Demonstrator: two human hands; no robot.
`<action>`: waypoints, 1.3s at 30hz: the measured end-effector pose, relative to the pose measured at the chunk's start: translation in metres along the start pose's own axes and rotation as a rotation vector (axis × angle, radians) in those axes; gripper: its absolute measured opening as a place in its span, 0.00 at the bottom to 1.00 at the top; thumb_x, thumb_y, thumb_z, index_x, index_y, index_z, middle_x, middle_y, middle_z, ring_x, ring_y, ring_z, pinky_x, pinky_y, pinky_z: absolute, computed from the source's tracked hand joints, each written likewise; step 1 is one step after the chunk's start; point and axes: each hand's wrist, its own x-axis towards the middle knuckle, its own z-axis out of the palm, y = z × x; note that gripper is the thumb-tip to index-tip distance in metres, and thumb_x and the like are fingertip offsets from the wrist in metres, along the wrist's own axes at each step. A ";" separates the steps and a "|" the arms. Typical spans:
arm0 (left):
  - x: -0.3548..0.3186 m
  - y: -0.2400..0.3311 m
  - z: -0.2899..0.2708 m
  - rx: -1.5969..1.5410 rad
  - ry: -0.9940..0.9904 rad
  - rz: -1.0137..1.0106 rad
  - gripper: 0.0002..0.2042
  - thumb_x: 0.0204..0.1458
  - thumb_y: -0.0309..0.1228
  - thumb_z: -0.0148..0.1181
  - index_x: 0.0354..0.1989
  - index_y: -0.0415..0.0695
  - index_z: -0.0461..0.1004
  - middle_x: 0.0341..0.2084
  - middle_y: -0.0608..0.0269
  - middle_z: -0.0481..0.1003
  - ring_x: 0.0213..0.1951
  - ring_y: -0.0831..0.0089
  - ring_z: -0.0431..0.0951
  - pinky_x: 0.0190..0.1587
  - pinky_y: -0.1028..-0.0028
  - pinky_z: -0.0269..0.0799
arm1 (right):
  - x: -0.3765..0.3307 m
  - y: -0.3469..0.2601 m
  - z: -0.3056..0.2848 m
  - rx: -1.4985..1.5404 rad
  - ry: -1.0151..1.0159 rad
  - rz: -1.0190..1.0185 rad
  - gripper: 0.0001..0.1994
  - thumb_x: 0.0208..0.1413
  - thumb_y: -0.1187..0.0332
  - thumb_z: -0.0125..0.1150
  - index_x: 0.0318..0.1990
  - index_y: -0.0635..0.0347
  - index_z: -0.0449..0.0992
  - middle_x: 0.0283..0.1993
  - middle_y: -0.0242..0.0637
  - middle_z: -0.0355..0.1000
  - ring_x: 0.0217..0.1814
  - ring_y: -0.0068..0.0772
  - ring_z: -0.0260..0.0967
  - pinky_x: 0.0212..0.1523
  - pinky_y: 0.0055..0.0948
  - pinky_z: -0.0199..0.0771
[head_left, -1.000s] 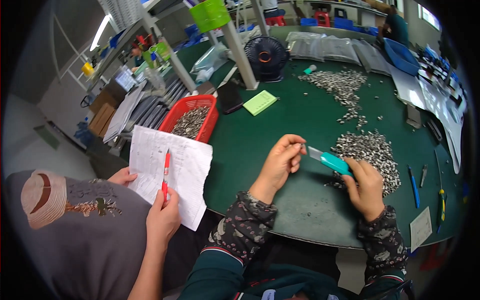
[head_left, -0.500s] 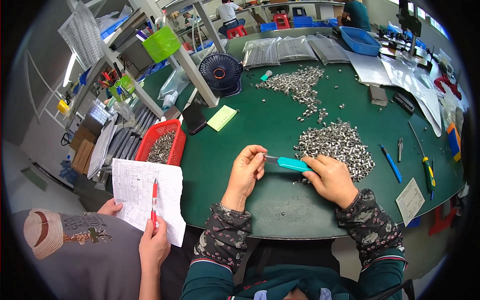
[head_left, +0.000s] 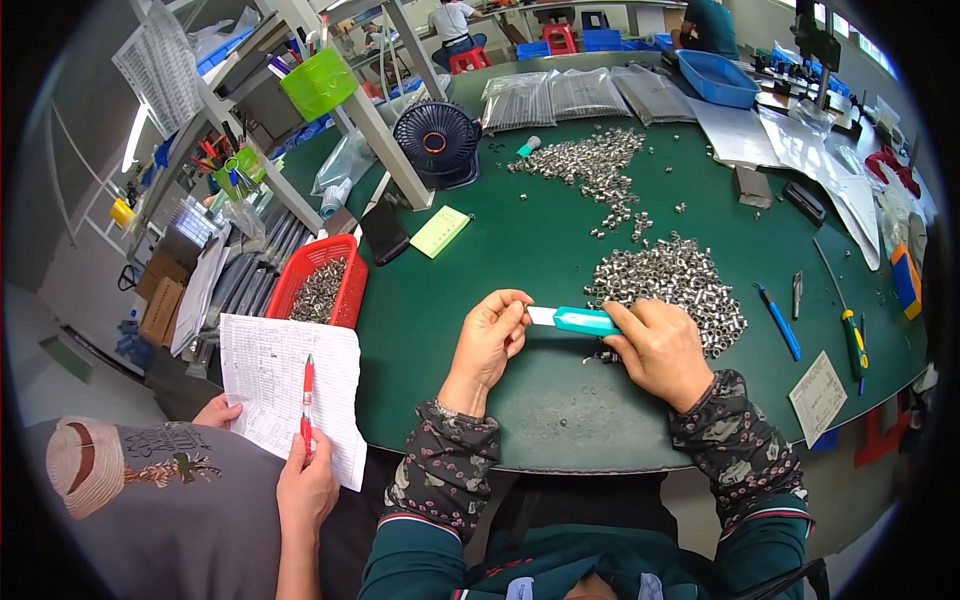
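In my right hand is a knife with a teal handle, its flat blade pointing left. My left hand is closed in a pinch on a small metal piece, mostly hidden by the fingertips; the blade's tip meets it there. Just beyond my right hand lies a heap of small silvery metal sleeves. A second, looser spread of such sleeves stretches farther back. A few tiny bits lie on the green tabletop below my hands.
To the left, a co-worker's hand holds a red pen over a written sheet. Behind it stands a red basket of metal parts. A fan sits farther back. At right lie a blue pen-like tool and a screwdriver.
The knife blade has turned slightly, so its face shows broader and brighter. Both hands keep their places, and the whole view has shifted a little.
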 end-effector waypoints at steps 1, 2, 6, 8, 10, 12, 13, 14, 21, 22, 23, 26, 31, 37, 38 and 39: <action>0.000 0.000 0.000 -0.016 -0.006 -0.012 0.06 0.55 0.29 0.51 0.37 0.40 0.70 0.22 0.68 0.68 0.18 0.88 0.60 0.16 0.88 0.55 | 0.000 0.000 0.000 -0.003 0.000 0.000 0.16 0.42 0.67 0.62 0.40 0.59 0.71 0.23 0.35 0.61 0.25 0.35 0.63 0.25 0.33 0.61; 0.000 0.000 0.000 -0.031 -0.010 -0.023 0.06 0.55 0.29 0.51 0.36 0.40 0.70 0.22 0.69 0.68 0.18 0.88 0.60 0.16 0.88 0.55 | -0.001 0.001 0.000 -0.016 0.004 -0.011 0.16 0.41 0.67 0.62 0.40 0.59 0.71 0.23 0.34 0.61 0.25 0.34 0.62 0.25 0.32 0.61; 0.000 0.000 0.000 -0.032 -0.011 -0.041 0.06 0.55 0.29 0.51 0.36 0.40 0.70 0.22 0.69 0.67 0.18 0.88 0.60 0.16 0.88 0.55 | -0.001 0.002 0.001 -0.038 0.010 -0.034 0.17 0.41 0.67 0.62 0.41 0.59 0.71 0.24 0.34 0.61 0.26 0.33 0.61 0.26 0.32 0.60; 0.000 -0.001 -0.001 -0.037 -0.011 -0.047 0.06 0.55 0.30 0.51 0.36 0.40 0.70 0.21 0.70 0.66 0.18 0.88 0.61 0.16 0.88 0.55 | -0.001 0.003 0.001 -0.038 0.008 -0.037 0.17 0.41 0.67 0.62 0.42 0.59 0.71 0.24 0.34 0.61 0.26 0.33 0.61 0.26 0.32 0.60; -0.002 -0.002 0.000 -0.045 -0.016 -0.046 0.06 0.55 0.30 0.51 0.36 0.40 0.70 0.21 0.70 0.66 0.18 0.87 0.61 0.16 0.88 0.55 | -0.003 0.002 0.000 -0.040 0.008 -0.041 0.17 0.41 0.67 0.62 0.42 0.59 0.71 0.24 0.33 0.60 0.26 0.33 0.61 0.26 0.32 0.60; -0.003 -0.002 0.000 -0.051 -0.023 -0.044 0.07 0.55 0.30 0.51 0.36 0.40 0.70 0.21 0.69 0.67 0.18 0.87 0.61 0.15 0.88 0.55 | -0.002 0.000 -0.001 -0.059 0.030 -0.055 0.18 0.40 0.67 0.62 0.42 0.59 0.71 0.23 0.33 0.60 0.26 0.33 0.61 0.26 0.32 0.59; -0.004 -0.004 -0.001 -0.063 -0.019 -0.056 0.07 0.55 0.31 0.50 0.35 0.40 0.70 0.21 0.69 0.67 0.18 0.87 0.61 0.15 0.88 0.55 | -0.003 0.000 -0.002 -0.059 0.028 -0.054 0.18 0.40 0.67 0.62 0.42 0.59 0.71 0.23 0.33 0.60 0.26 0.33 0.61 0.26 0.32 0.59; -0.004 -0.004 -0.001 -0.072 -0.014 -0.066 0.07 0.56 0.32 0.50 0.34 0.41 0.69 0.21 0.69 0.67 0.18 0.87 0.61 0.15 0.87 0.55 | -0.002 0.000 -0.002 -0.065 0.036 -0.060 0.18 0.40 0.67 0.62 0.42 0.59 0.71 0.24 0.33 0.60 0.26 0.33 0.61 0.26 0.31 0.59; 0.001 0.001 0.004 -0.079 0.067 -0.096 0.11 0.58 0.35 0.43 0.29 0.43 0.66 0.22 0.64 0.67 0.19 0.84 0.61 0.14 0.85 0.54 | 0.003 0.008 -0.006 0.013 0.224 0.063 0.17 0.40 0.70 0.62 0.41 0.59 0.70 0.25 0.35 0.62 0.26 0.36 0.63 0.26 0.32 0.62; 0.000 0.003 0.004 -0.113 0.053 -0.110 0.08 0.57 0.33 0.44 0.31 0.43 0.66 0.23 0.62 0.68 0.19 0.83 0.62 0.14 0.85 0.54 | 0.003 0.009 -0.007 0.012 0.245 0.088 0.17 0.40 0.70 0.62 0.41 0.59 0.70 0.25 0.35 0.62 0.26 0.37 0.63 0.26 0.32 0.62; 0.002 0.006 0.005 -0.124 0.018 -0.124 0.07 0.56 0.32 0.43 0.31 0.44 0.66 0.24 0.61 0.68 0.19 0.82 0.62 0.14 0.85 0.54 | 0.006 0.012 -0.008 -0.005 0.261 0.086 0.17 0.40 0.70 0.62 0.41 0.59 0.70 0.25 0.35 0.63 0.26 0.37 0.63 0.26 0.32 0.62; 0.001 0.001 0.007 -0.112 -0.046 -0.176 0.04 0.53 0.29 0.47 0.32 0.43 0.67 0.24 0.64 0.68 0.21 0.83 0.63 0.17 0.85 0.57 | 0.006 0.016 -0.007 0.009 0.269 0.111 0.17 0.40 0.70 0.62 0.41 0.58 0.70 0.24 0.34 0.63 0.26 0.35 0.63 0.26 0.32 0.63; -0.005 -0.011 0.031 1.013 -0.132 0.169 0.06 0.40 0.24 0.62 0.27 0.41 0.72 0.20 0.70 0.64 0.23 0.81 0.65 0.25 0.79 0.62 | 0.005 0.015 -0.011 -0.009 0.244 0.134 0.16 0.40 0.69 0.63 0.40 0.57 0.71 0.24 0.33 0.63 0.27 0.34 0.64 0.27 0.31 0.63; -0.010 -0.017 0.056 1.157 -0.260 0.273 0.09 0.37 0.27 0.64 0.28 0.43 0.71 0.20 0.65 0.63 0.24 0.72 0.67 0.27 0.73 0.65 | 0.003 0.018 -0.011 0.001 0.238 0.115 0.17 0.41 0.67 0.62 0.41 0.56 0.70 0.25 0.33 0.63 0.28 0.34 0.64 0.26 0.31 0.63; -0.010 -0.019 0.059 1.190 -0.273 0.283 0.10 0.37 0.27 0.64 0.29 0.44 0.71 0.21 0.65 0.63 0.24 0.72 0.67 0.27 0.72 0.65 | 0.003 0.017 -0.011 -0.002 0.240 0.117 0.17 0.41 0.67 0.62 0.41 0.56 0.70 0.25 0.33 0.63 0.28 0.34 0.64 0.26 0.31 0.63; -0.010 -0.019 0.062 1.222 -0.272 0.271 0.10 0.37 0.28 0.64 0.29 0.44 0.71 0.22 0.65 0.63 0.25 0.69 0.68 0.28 0.71 0.65 | 0.004 0.017 -0.011 -0.004 0.233 0.119 0.17 0.41 0.67 0.62 0.41 0.56 0.70 0.25 0.33 0.63 0.28 0.34 0.64 0.27 0.31 0.63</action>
